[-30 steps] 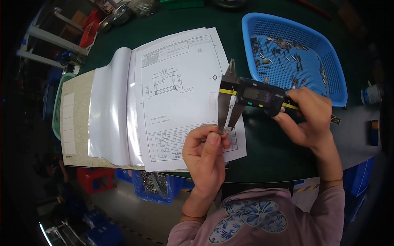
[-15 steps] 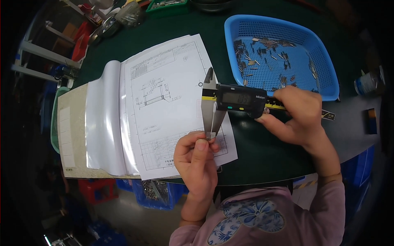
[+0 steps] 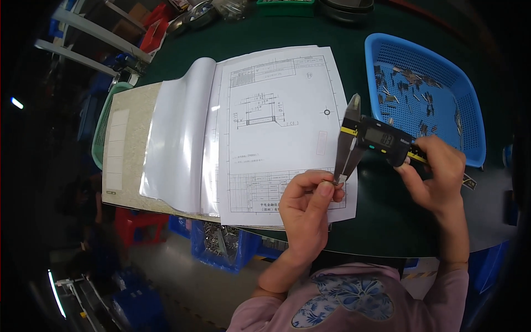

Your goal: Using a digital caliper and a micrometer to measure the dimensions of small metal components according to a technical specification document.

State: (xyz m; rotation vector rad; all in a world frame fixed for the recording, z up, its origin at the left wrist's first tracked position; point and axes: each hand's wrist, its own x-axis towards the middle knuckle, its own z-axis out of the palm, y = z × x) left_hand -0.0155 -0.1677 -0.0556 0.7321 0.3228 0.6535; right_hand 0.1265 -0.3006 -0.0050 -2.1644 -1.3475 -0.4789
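Note:
My right hand point(image 3: 440, 176) grips the beam of a digital caliper point(image 3: 381, 139), with its thumb under the slide and its jaws slanting down to the left. At the jaw tips, my left hand point(image 3: 306, 213) pinches a small, thin metal pin point(image 3: 333, 182) between thumb and fingers. The pin is mostly hidden by the fingertips, and whether both jaws touch it I cannot tell. Beneath the hands lies a technical drawing sheet point(image 3: 287, 146), part of an open folder.
A blue mesh basket point(image 3: 477, 124) with many loose metal pins point(image 3: 423, 80) stands at the right. Folded plastic sleeves point(image 3: 180, 133) cover the folder's left side. Metal bowls point(image 3: 348, 12) and a green tray are at the back. Below the table edge sits a blue bin point(image 3: 229, 263) of metal parts.
The whole view has swung, so folder, basket and hands all appear farther right. The caliper is tilted slightly more. Both hands keep their hold on the caliper and the pin.

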